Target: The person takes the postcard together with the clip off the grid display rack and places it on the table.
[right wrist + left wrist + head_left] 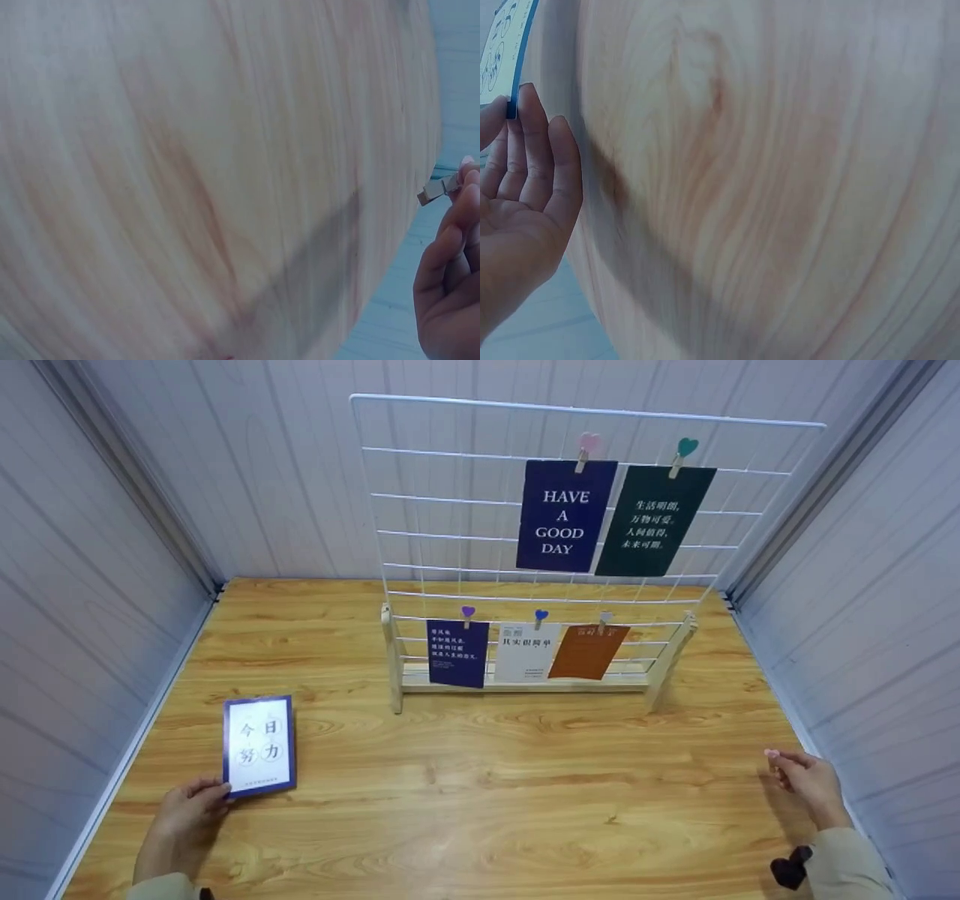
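Observation:
My left hand [187, 817] pinches the lower left corner of a white card with a blue border [259, 744], printed with large dark characters. In the left wrist view, the thumb and a finger hold the card's edge [511, 109] while the other fingers extend beside it. On the far right, my right hand [814, 784] pinches a small clip with a pink top [772, 753]. Its wooden end [431, 193] sticks out past the fingertips in the right wrist view. Both hands are apart from the white wire grid rack [450, 534].
Clipped high on the grid are a navy card [564, 556] and a dark green card [649, 559]. Lower down hang a purple-blue card [457, 671], a white card [525, 658] and an orange card [589, 656]. A wooden stand [525, 688] supports the grid. Pale walls [97, 585] enclose the table [480, 795].

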`<state>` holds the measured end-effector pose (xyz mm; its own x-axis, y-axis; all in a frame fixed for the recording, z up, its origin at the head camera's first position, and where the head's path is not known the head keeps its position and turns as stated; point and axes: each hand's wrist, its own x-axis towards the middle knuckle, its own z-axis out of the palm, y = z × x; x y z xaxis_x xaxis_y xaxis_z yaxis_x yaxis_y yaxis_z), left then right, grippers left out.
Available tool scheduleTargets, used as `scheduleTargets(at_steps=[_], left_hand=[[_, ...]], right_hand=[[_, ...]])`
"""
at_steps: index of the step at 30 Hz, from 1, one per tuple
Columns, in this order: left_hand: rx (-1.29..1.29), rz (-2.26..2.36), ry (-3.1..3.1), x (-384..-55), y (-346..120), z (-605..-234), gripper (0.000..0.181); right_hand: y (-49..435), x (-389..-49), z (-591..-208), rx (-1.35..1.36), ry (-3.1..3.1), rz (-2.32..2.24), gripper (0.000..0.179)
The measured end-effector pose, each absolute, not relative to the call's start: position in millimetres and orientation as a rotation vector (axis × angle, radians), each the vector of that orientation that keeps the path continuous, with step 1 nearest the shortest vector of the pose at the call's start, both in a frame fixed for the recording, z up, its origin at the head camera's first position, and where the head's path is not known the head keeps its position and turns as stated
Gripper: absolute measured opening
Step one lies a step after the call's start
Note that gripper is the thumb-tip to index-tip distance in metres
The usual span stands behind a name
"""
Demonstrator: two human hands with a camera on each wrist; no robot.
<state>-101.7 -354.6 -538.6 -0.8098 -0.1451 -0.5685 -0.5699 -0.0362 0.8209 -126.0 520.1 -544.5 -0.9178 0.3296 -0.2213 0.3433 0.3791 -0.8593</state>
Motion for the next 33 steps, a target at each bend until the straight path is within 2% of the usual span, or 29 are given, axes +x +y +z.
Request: scheduleTargets(at_steps=[4, 17, 22, 29, 33], left_hand=[[-0.787, 1.908, 1.907, -100.2, -358.5, -537.3, 0.026], [-0.945, 2.020, 1.693, -91.8, -359.5, -537.5, 0.039], [-0.835, 1.929, 1.858, -90.9, -363.5, -540.1, 0.024], [-0.892, 1.886, 1.856, -93.3, -366.8, -541.8, 0.028], [-0.897, 1.901, 1.850, -92.4, -368.4, -543.9, 0.019]], right_hand=[[506.1, -118.7, -530.5, 0.641, 2.654, -1.565, 0.054], [502.0, -111.5, -533.2, 0.729, 2.696, -1.492, 0.051], [503.5, -111.1, -534.7, 0.728, 2.758, -1.411, 0.052], [501.8, -113.7, -533.0, 0.794, 2.801, -1.337, 0.050], [499.6, -115.1, -533.7, 0.817, 2.849, -1.251, 0.047]])
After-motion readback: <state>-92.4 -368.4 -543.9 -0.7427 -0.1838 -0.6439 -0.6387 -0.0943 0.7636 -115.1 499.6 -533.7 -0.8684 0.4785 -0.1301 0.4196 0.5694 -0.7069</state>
